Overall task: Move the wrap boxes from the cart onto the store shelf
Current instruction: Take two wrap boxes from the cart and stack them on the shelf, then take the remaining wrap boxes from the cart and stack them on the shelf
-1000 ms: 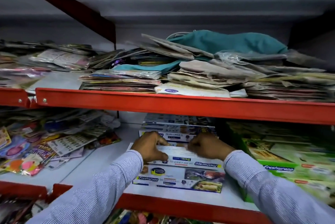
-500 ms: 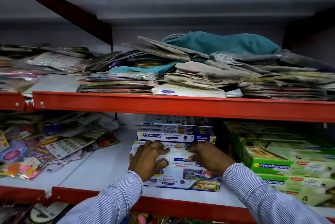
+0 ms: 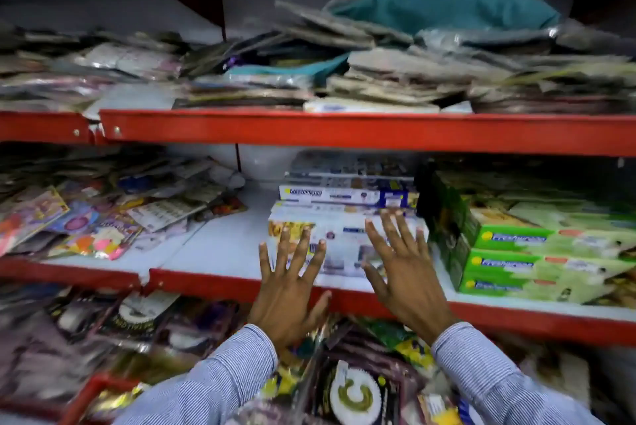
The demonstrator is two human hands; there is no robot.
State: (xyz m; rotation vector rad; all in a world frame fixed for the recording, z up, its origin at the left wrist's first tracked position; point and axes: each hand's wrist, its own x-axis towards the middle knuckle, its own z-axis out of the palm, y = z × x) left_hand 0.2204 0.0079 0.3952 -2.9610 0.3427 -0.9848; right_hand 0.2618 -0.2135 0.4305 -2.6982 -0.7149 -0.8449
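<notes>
Hovering with fingers spread wide and empty, the left hand (image 3: 287,290) and right hand (image 3: 404,273) front blue-and-white wrap boxes (image 3: 344,232) stacked on the red-edged store shelf (image 3: 213,283), left of green boxes (image 3: 537,263).

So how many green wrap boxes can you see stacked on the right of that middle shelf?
3 show label fronts, stacked at the shelf's right end: top, middle, bottom. More lie blurred behind them, so the true count may be higher.

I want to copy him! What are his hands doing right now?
Left hand: open, fingers spread, holding nothing.
Right hand: open, fingers spread, holding nothing.
</notes>
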